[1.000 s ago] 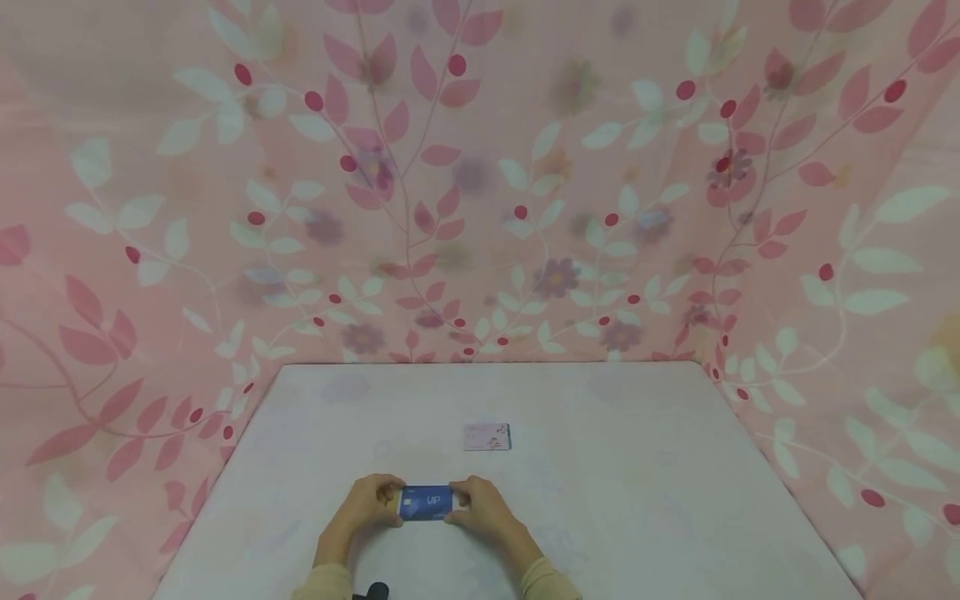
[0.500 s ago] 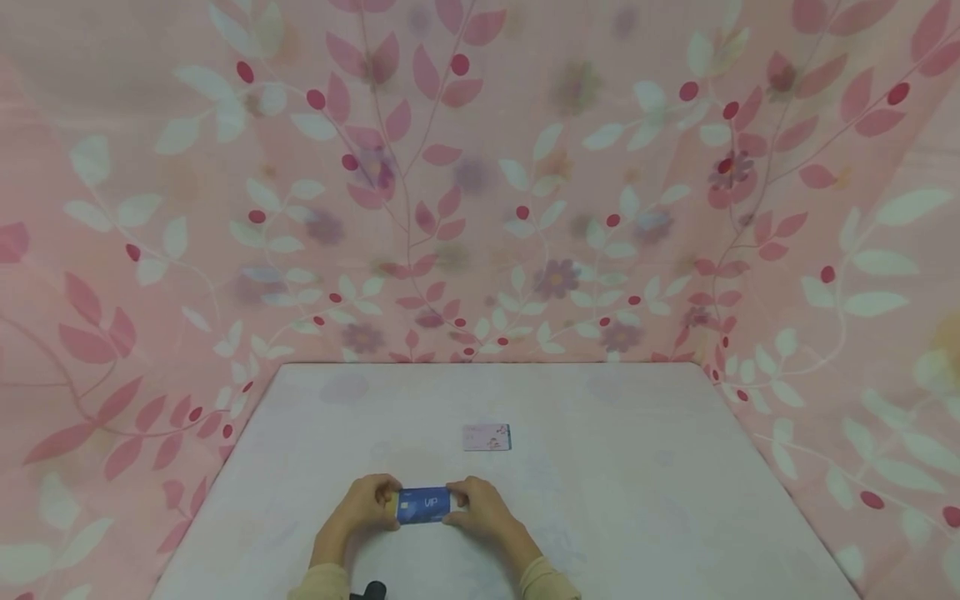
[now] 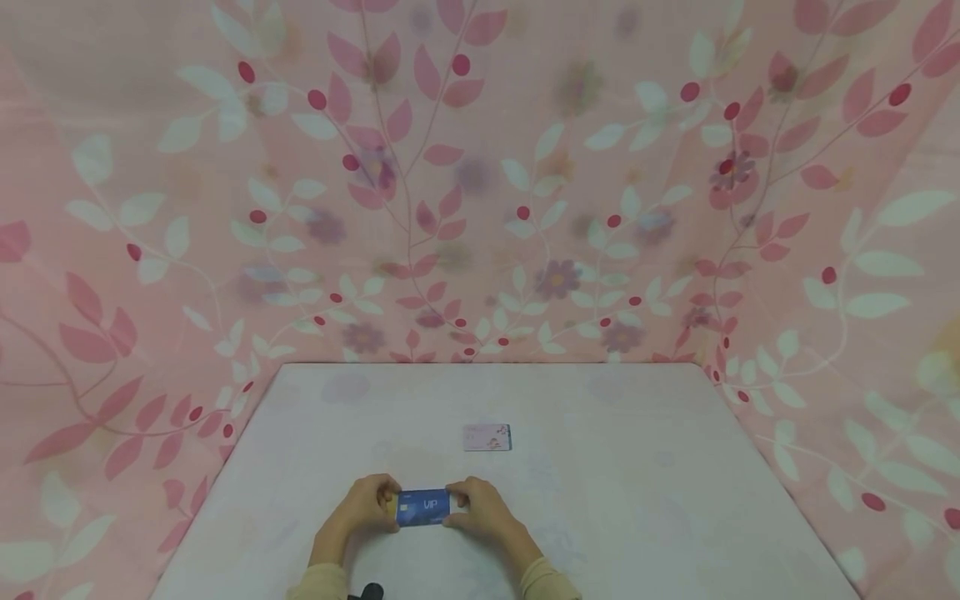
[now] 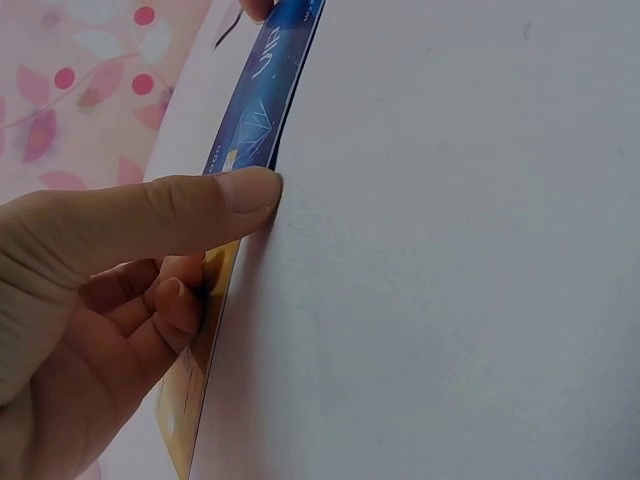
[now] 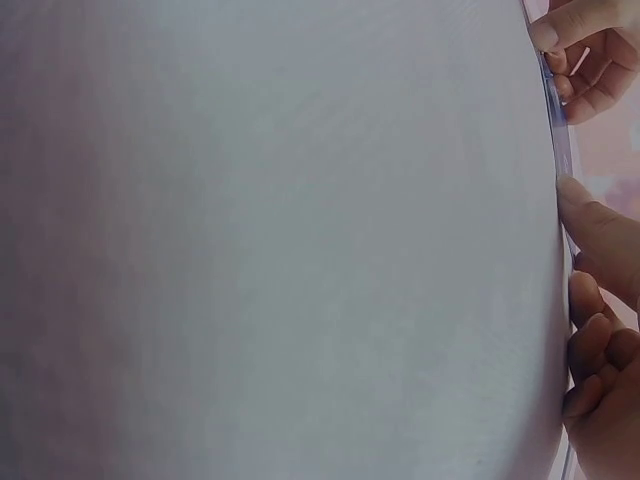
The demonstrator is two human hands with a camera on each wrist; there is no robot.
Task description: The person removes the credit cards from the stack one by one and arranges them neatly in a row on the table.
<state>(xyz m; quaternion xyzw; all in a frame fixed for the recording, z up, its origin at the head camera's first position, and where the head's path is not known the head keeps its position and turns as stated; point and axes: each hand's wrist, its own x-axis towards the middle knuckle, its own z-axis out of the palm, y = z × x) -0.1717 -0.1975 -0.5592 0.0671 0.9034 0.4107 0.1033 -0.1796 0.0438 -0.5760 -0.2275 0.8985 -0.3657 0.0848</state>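
Note:
In the head view a blue card marked VIP (image 3: pixel 423 507) lies low at the white table's surface, between both hands. My left hand (image 3: pixel 367 502) has its thumb and fingers at the card's left end, pinching it. A gold card (image 4: pixel 190 400) shows beneath that hand in the left wrist view, running on from the blue one; how far they overlap is hidden. At the other end my right hand (image 3: pixel 480 506) pinches the blue card between thumb and index finger. A pale strip shows beside it, partly covered. Farther back lies a pink card (image 3: pixel 486 437) with a teal edge along its right side.
The white table (image 3: pixel 637 483) reaches back to a pink curtain with leaves and berries (image 3: pixel 480 208), which also hangs at both sides. A small black object (image 3: pixel 371 592) pokes in at the bottom edge, near the left sleeve (image 3: pixel 318 581).
The blue card has shifted slightly left and toward me, tilting a little on the way. Both hands keep hold of its ends. The pink card has stayed put.

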